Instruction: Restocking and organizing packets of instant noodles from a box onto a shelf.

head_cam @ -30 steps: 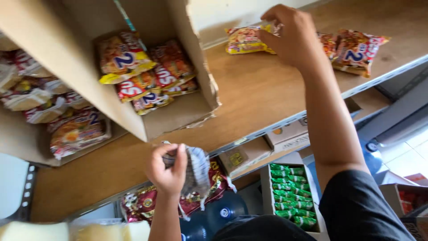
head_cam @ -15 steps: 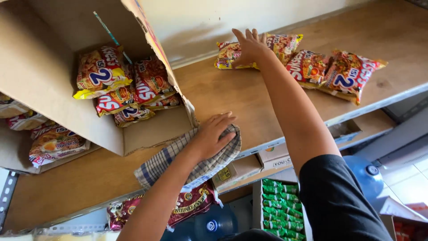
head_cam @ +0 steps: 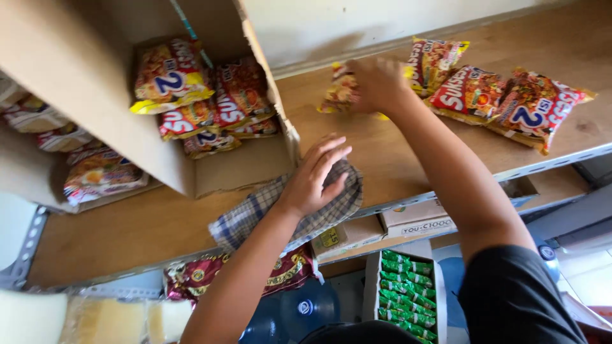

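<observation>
Shelf (head_cam: pixel 408 159): wooden board with a metal front edge, bearing everything below
Box (head_cam: pixel 95 102): large cardboard carton lying on its side at the left, mouth toward the camera, several noodle packets (head_cam: pixel 191 108) inside it
Row (head_cam: pixel 497 95): three packets already laid flat along the right of the shelf, overlapping each other
Cloth (head_cam: pixel 255 213): checked rag spread on the shelf's front edge, just beside the box
Left hand (head_cam: pixel 312 181): flat on the cloth, fingers spread – pressing, not gripping
Right hand (head_cam: pixel 379 86): fingers curled over one packet (head_cam: pixel 338 89), which lies on the shelf just left of the row
Progress: judging by the count, a small part is out – one packet being placed, most of the box left to unload
</observation>
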